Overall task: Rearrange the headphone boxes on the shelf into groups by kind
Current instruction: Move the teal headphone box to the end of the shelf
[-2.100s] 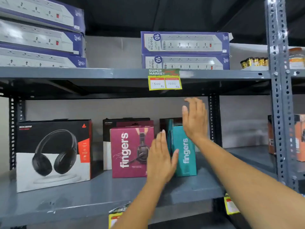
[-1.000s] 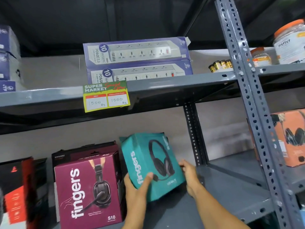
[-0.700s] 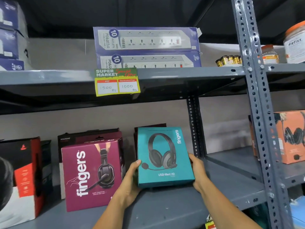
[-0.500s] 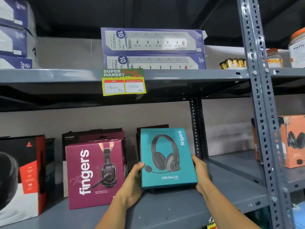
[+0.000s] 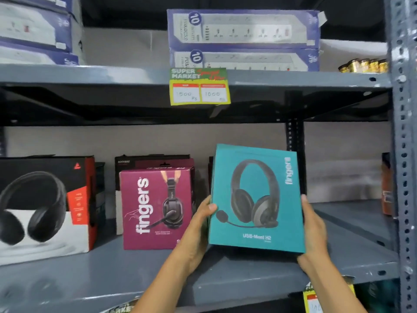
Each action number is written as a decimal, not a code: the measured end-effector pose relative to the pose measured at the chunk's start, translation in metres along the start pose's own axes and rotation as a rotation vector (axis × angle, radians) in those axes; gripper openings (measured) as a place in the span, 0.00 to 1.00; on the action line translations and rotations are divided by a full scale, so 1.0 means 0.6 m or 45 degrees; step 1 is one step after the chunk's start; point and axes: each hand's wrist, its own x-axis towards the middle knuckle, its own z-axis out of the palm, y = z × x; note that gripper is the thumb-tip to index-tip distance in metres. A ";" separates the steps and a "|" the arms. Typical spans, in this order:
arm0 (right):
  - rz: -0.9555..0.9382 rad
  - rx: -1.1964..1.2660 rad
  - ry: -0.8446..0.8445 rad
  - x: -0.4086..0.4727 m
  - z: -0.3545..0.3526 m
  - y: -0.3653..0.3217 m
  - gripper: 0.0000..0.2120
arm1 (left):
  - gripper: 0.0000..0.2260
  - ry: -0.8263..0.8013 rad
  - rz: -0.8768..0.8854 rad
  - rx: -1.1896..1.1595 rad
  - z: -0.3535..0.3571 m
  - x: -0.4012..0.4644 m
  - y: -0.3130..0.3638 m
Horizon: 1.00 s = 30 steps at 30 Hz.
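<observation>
A teal "fingers" headset box [image 5: 257, 197] faces me, held a little above the grey shelf [image 5: 112, 274]. My left hand [image 5: 196, 236] grips its left edge and my right hand [image 5: 313, 231] its right edge. To its left a maroon "fingers" box [image 5: 155, 206] stands on the shelf, with a dark box [image 5: 128, 168] behind it. At the far left stands a black, white and red headphone box [image 5: 45, 206]. Another dark box behind the teal one is mostly hidden.
A perforated steel upright [image 5: 404, 154] stands at the right, with an orange box [image 5: 387, 184] beyond it. The shelf above carries power-strip boxes [image 5: 243, 39], small gold jars [image 5: 363, 65] and a yellow price tag [image 5: 199, 86].
Both hands took hold of the teal box, turned its front toward me and have lifted it slightly higher and nearer. The other boxes have not moved.
</observation>
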 end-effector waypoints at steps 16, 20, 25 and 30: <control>-0.108 -0.377 -0.890 -0.274 0.441 0.162 0.09 | 0.30 0.668 0.433 0.242 -0.357 -0.432 0.234; 0.154 -0.316 -1.191 -0.342 0.610 0.239 0.07 | 0.17 0.890 0.474 0.256 -0.486 -0.525 0.287; 0.789 -0.082 -1.221 -0.405 0.777 0.325 0.13 | 0.20 1.090 0.495 0.343 -0.617 -0.598 0.324; 0.864 -0.091 -1.132 -0.415 0.880 0.406 0.19 | 0.21 1.366 0.303 0.736 -0.724 -0.574 0.337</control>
